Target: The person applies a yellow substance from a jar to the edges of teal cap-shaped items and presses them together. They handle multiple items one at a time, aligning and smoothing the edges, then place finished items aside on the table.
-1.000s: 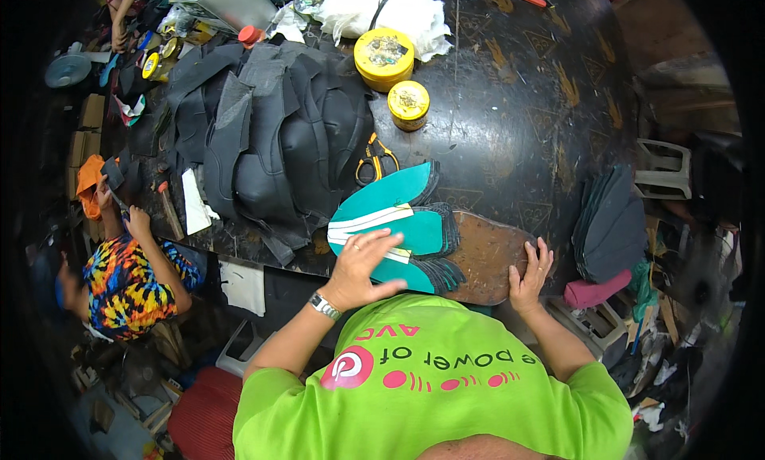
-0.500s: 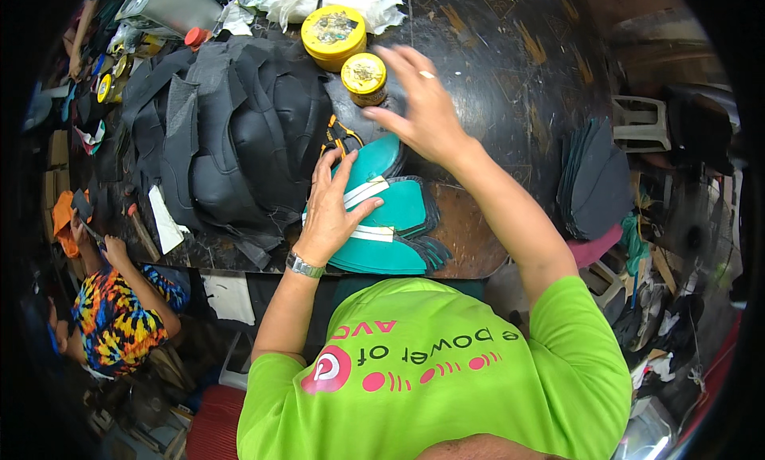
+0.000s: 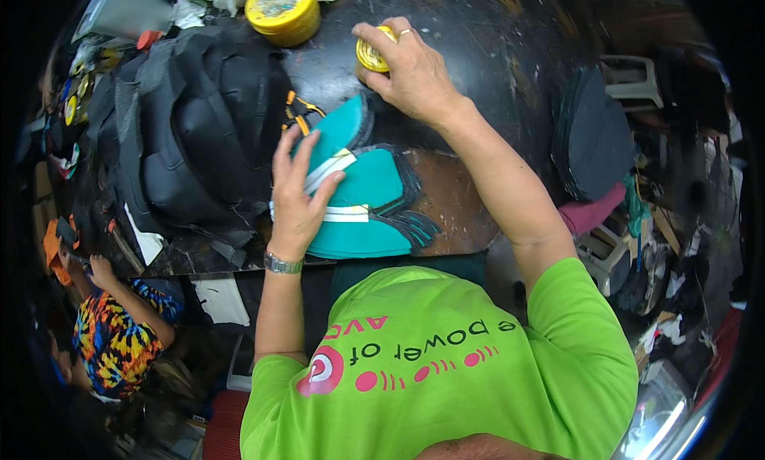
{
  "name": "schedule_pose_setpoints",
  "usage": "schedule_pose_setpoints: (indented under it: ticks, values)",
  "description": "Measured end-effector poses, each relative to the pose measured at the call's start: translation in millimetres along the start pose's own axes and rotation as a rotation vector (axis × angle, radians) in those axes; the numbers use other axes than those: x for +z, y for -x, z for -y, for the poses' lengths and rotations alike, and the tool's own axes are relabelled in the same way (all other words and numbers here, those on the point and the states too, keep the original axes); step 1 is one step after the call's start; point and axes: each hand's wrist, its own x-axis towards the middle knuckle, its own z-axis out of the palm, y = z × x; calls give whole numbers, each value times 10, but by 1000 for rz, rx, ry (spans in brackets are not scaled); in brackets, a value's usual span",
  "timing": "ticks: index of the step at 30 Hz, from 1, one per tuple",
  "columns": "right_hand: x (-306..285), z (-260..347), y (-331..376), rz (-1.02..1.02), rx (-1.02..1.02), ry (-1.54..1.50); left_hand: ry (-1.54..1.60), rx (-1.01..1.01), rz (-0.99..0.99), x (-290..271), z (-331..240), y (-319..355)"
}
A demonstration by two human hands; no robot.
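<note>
My right hand [image 3: 416, 71] is closed around a small yellow-lidded tin [image 3: 371, 52] on the dark table. Its fingers wrap over the lid's far side and the thumb is at the near side. My left hand [image 3: 296, 191] lies with fingers spread on stacked teal cut pieces [image 3: 368, 179], which have dark layers beneath and are fanned in several groups. White strips [image 3: 347, 214] cross the teal pieces beside my thumb. Just beyond my left fingertips lie orange-and-black handled scissors [image 3: 299, 113], partly covered by the teal stack.
A larger yellow tin [image 3: 282, 14] stands farther back. Black padded pieces [image 3: 179, 133] are heaped at the left. A brown board [image 3: 454, 201] lies under the teal stack. Dark cut sheets [image 3: 594, 133] are piled at the right edge. Another person [image 3: 119, 332] works at the lower left.
My right hand has closed on the small tin and shifted it right, away from the larger tin. The view has moved slightly; my left hand stays on the teal pieces.
</note>
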Motion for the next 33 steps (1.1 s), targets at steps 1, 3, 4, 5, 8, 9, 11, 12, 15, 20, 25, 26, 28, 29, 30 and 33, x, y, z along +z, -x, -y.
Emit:
schedule_pose_setpoints:
  ticks: [1, 3, 4, 5, 8, 9, 11, 12, 15, 20, 25, 26, 28, 29, 30, 33]
  values:
    - [-42, -44, 49, 19, 45, -31, 4, 16, -33, -25, -28, 37]
    - [-85, -96, 217, -83, 19, -126, -5, 71, -101, -80, -115, 180]
    - [-113, -136, 267, -150, -16, -152, 12, 67, -138, -101, -164, 258]
    - [-128, -156, 344, -138, -15, -186, 18, 108, -164, -115, -201, 335]
    - [-196, -196, 624, 79, 43, -252, 132, 194, -313, -43, -323, 659]
    - [-202, -203, 708, 46, 16, -272, 95, 184, -280, -13, -362, 804]
    - [-214, -241, 874, 69, 48, -334, 71, 221, -216, 89, -419, 1143]
    - [-201, -256, 959, 64, 41, -358, 73, 204, -176, 161, -433, 1340]
    - [-170, -331, 1272, 126, 48, -295, 340, -108, 12, 411, -391, 2045]
    - [-155, -456, 1638, 213, -158, -184, 257, -882, 31, 1250, 105, 3161]
    - [-158, -480, 1599, 217, -237, -184, 70, -1465, 285, 2037, 641, 3693]
    - [-165, -474, 1608, 301, -242, -152, -39, -1446, 292, 2203, 600, 3783]
    - [-171, -488, 1628, 283, -270, -95, -246, -1436, 310, 2593, 473, 3868]
    - [-164, -491, 1630, 271, -271, -80, -303, -1433, 286, 2729, 371, 3908]
    - [-144, -474, 1626, 221, -283, -86, -375, -1419, 251, 2832, 296, 3921]
    - [-117, -498, 1610, 280, -301, -101, -410, -1415, 5, 3099, 189, 3847]
